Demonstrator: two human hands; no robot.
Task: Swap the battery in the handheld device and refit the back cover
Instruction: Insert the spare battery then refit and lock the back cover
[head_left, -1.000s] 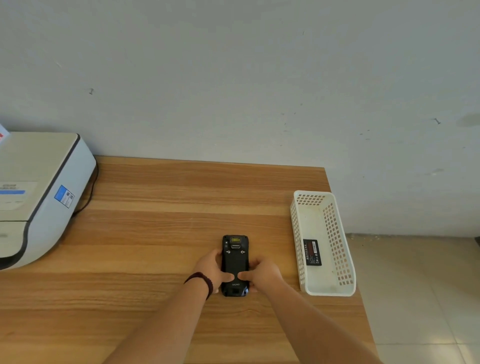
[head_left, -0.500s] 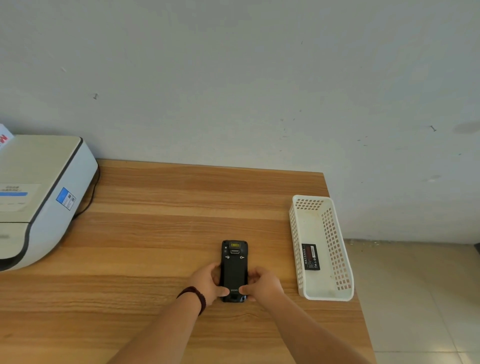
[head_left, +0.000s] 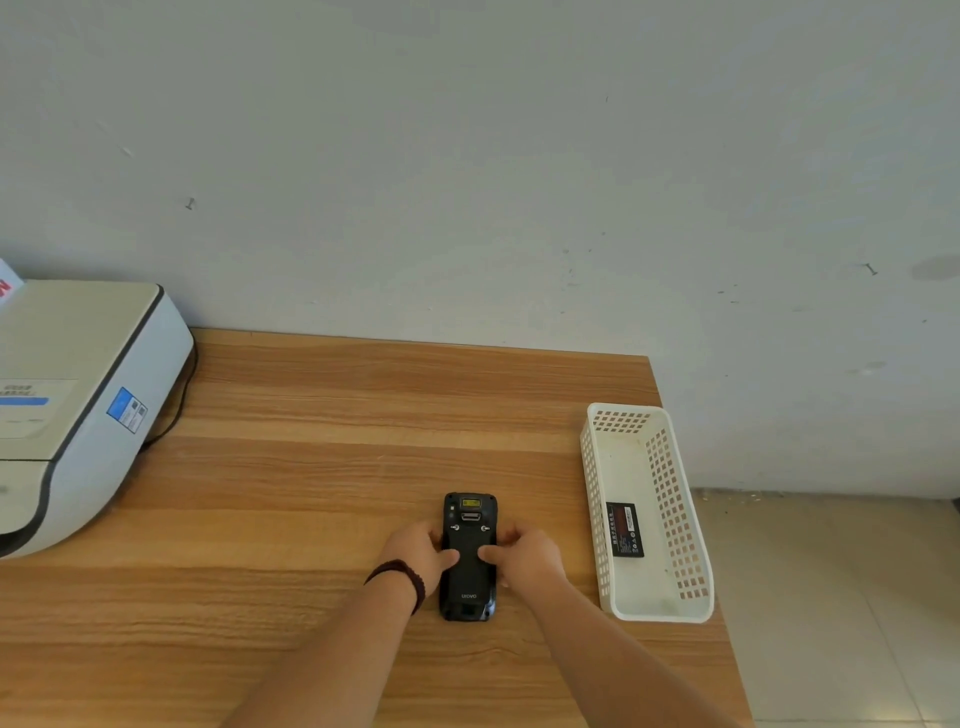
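Note:
A black handheld device (head_left: 469, 577) lies face down on the wooden table (head_left: 311, 467), its back cover on and facing up. My left hand (head_left: 418, 553) grips its left side and my right hand (head_left: 524, 556) its right side. Both thumbs press on the middle of the back cover, and the fingers wrap the device's edges. A black battery (head_left: 625, 529) with a red and white label lies flat inside the white perforated basket (head_left: 675, 499) to the right of the device.
A white and grey printer (head_left: 67, 410) stands at the table's left, with a black cable behind it. The basket sits near the table's right edge, beyond which is tiled floor (head_left: 841, 597). A pale wall runs along the back.
Both hands have shifted up the device from its lower end to its middle, thumbs now pressing mid-cover. The device itself has stayed in place.

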